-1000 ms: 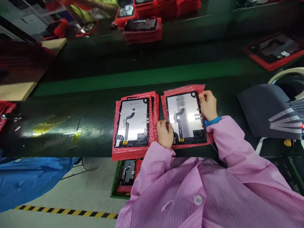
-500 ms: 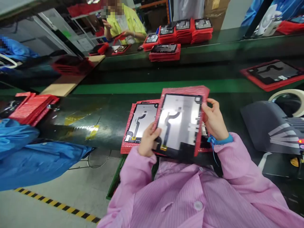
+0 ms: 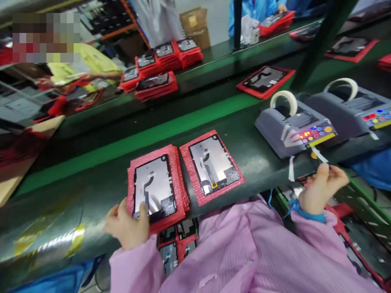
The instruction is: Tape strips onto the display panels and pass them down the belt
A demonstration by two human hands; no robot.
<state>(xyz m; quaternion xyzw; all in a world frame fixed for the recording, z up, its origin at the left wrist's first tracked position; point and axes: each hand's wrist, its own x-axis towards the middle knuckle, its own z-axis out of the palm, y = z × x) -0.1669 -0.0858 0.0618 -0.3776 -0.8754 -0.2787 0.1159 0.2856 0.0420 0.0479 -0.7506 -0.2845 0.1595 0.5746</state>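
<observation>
My left hand (image 3: 128,224) rests at the lower left corner of a stack of tablet screens in red bubble wrap, fingers apart, thumb over the top screen (image 3: 155,179). That screen lies back side up, with a dark flex cable across its silvery face. To its right, a second screen (image 3: 203,162) lies on red bubble wrap (image 3: 192,179). My right hand (image 3: 324,189) is at the front of a grey tape dispenser (image 3: 275,130), thumb and fingertips pinched at the end of a white tape strip (image 3: 320,155). Another short strip (image 3: 291,169) hangs beside it.
A second tape dispenser (image 3: 342,110) stands to the right. Beyond the green strip lie another wrapped screen (image 3: 265,80) and several stacks (image 3: 157,85). Below the bench edge are crates holding more screens (image 3: 169,256). Co-workers in yellow (image 3: 94,61) and blue (image 3: 259,10) are across the bench.
The screen that both hands held up now lies on the left stack. My right hand has let go and moved right to the tape dispenser. The view has swung right.
</observation>
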